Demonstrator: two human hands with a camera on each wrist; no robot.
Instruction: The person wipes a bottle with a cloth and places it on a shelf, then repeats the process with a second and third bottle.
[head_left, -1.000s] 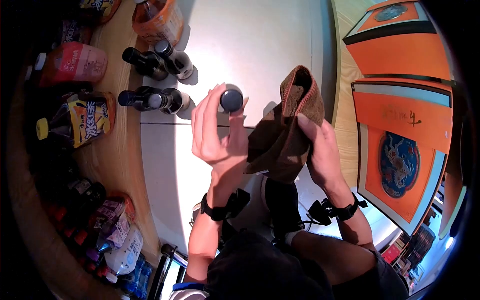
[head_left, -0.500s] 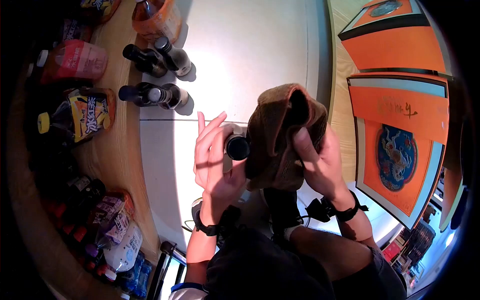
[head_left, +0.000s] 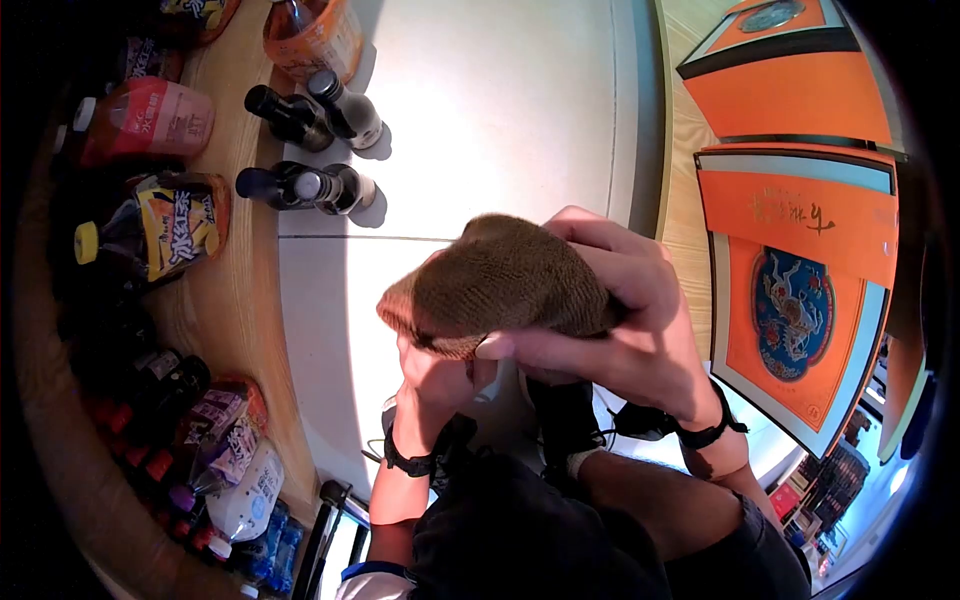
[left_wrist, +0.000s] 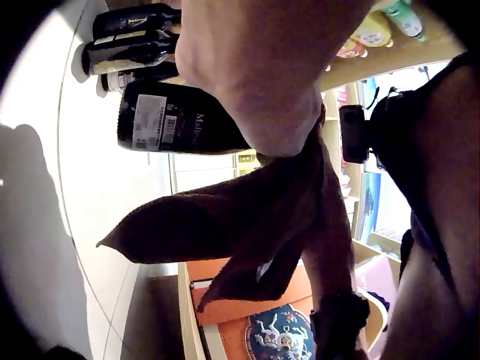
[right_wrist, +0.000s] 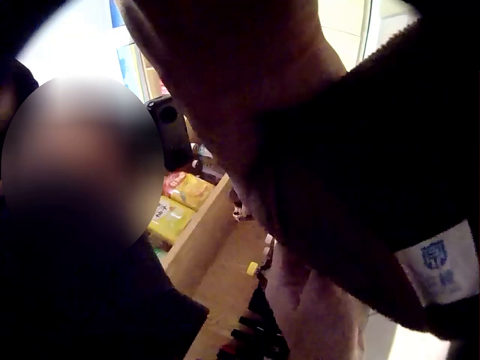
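Note:
A brown towel-like cloth [head_left: 510,280] with a stitched edge covers the top of a dark glass bottle [left_wrist: 180,124], which shows a white barcode label in the left wrist view. My left hand [head_left: 430,385] grips this bottle near its neck, partly under the cloth. From the other side my right hand [head_left: 650,310] holds the cloth, its thumb along the near edge and fingers over the far side. Loose folds of cloth hang beside the bottle in the left wrist view. The bottle's cap is hidden.
Several dark bottles [head_left: 345,110] stand on the pale tiled floor [head_left: 490,130] at upper left, near an orange-wrapped jug [head_left: 315,40]. A wooden shelf [head_left: 235,270] with drink bottles runs down the left. Orange boxes [head_left: 800,230] stand at the right.
The bottle cap, first visible, came down towards the body and is now covered. My right hand has brought the cloth left and over the bottle's top.

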